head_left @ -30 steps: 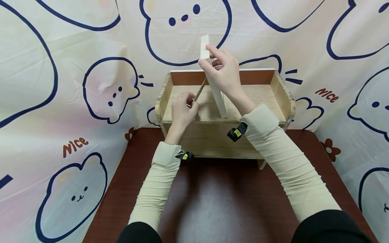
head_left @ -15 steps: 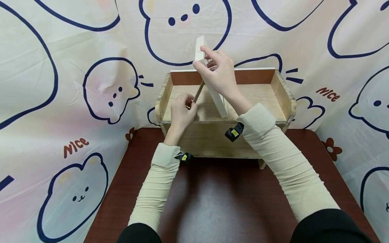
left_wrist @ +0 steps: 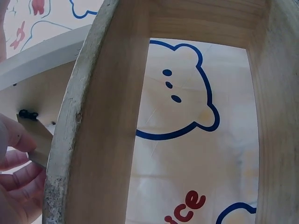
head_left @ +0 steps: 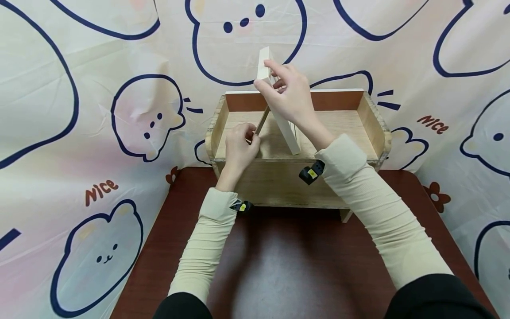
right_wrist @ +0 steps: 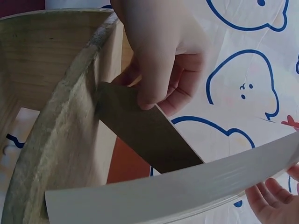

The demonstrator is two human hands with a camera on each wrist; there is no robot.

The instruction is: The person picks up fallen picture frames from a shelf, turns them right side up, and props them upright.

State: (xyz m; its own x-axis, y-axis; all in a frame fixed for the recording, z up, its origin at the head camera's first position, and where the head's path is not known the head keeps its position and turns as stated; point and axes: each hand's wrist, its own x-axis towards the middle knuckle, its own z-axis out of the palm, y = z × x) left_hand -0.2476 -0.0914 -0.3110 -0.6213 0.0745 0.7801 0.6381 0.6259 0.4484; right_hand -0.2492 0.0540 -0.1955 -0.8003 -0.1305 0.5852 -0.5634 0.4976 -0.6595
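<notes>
In the head view a narrow white picture frame (head_left: pixel 287 130) stands edge-on and leaning on the upper tier of a light wooden shelf unit (head_left: pixel 299 184). My right hand (head_left: pixel 292 95) grips the frame near its top, thumb and fingers on opposite sides of the rim. From the frame's back a thin brown stand leg (head_left: pixel 261 122) slopes out to the left. The lower end of this leg is pinched by my left hand (head_left: pixel 241 146). In the left wrist view a black hinge (left_wrist: pixel 28 114) shows on the tan backing. The frame's front is hidden.
The shelf unit has raised side panels (head_left: pixel 371 126) and a reddish-brown back strip (head_left: pixel 336 101). It stands at the back of a dark red-brown table (head_left: pixel 295 266). A cartoon-printed curtain (head_left: pixel 131 119) hangs around the table.
Over the last second my right hand has tipped the top of the picture frame slightly to the left. My left hand keeps its pinch on the stand leg, nearly still.
</notes>
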